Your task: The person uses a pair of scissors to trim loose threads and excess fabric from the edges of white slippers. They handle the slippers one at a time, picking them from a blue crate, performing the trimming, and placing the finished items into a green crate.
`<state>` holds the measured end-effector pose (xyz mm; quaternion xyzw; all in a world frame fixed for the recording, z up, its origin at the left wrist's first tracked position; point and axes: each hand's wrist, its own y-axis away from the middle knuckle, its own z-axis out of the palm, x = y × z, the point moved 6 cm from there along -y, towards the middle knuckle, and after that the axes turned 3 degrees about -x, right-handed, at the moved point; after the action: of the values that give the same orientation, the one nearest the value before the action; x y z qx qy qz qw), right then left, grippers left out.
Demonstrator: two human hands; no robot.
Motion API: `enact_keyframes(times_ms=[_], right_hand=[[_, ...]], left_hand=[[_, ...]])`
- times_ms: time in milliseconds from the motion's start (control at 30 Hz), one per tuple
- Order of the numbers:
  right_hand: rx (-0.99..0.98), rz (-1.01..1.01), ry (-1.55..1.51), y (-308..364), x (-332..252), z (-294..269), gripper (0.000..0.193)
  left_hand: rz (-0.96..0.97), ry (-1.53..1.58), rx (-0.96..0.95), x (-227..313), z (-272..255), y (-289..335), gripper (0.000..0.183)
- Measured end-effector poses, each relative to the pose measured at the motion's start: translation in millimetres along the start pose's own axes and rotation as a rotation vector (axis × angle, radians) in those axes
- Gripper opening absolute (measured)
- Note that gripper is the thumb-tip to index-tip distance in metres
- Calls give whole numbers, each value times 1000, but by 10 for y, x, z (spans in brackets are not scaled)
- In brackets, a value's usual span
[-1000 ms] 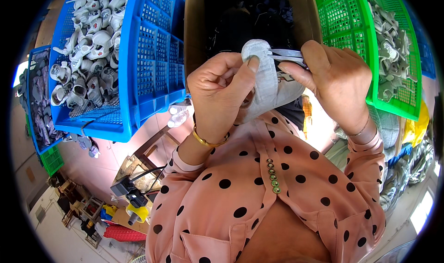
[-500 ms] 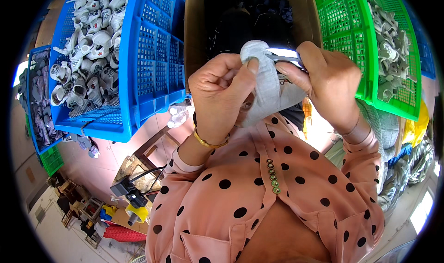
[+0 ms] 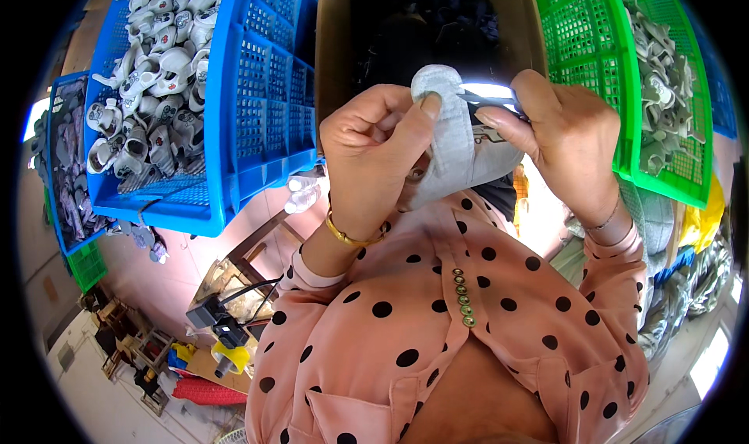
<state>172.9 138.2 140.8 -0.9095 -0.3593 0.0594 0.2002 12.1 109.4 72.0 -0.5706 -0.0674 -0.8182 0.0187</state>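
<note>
My left hand [image 3: 367,151] is closed on a small white fabric shoe upper [image 3: 452,147] and holds it up in front of my chest. Its thumb presses on the rounded strap end at the top. In my right hand [image 3: 568,128] is a pair of dark metal thread snips [image 3: 493,101], gripped between thumb and curled fingers. The blades point left, with their tips right beside the upper's strap. Whether they touch the fabric I cannot tell. My right palm hides the rest of the snips.
To the left stands a blue plastic crate [image 3: 217,147] of white shoe uppers [image 3: 160,73]. A green crate [image 3: 626,77] with similar pieces [image 3: 659,85] is at the right. Between them, beyond my hands, sits a cardboard box [image 3: 332,50] with dark scraps. A wooden stool [image 3: 234,284] stands lower left.
My right hand has shifted a little to the right, drawing the snips slightly away from the strap. My left hand and the shoe upper have barely moved.
</note>
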Motion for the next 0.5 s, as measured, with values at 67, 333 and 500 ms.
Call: enact_keyframes(times_ms=[67, 333, 500], right_hand=[[-9, -20, 52, -24, -31, -32, 44], [-80, -16, 124, -22, -52, -47, 44], [-107, -8, 96, -21, -57, -56, 42]], left_hand=[[4, -10, 0, -3, 0, 4, 9], [-2, -8, -17, -15, 31, 23, 7], [30, -23, -33, -17, 40, 37, 7]])
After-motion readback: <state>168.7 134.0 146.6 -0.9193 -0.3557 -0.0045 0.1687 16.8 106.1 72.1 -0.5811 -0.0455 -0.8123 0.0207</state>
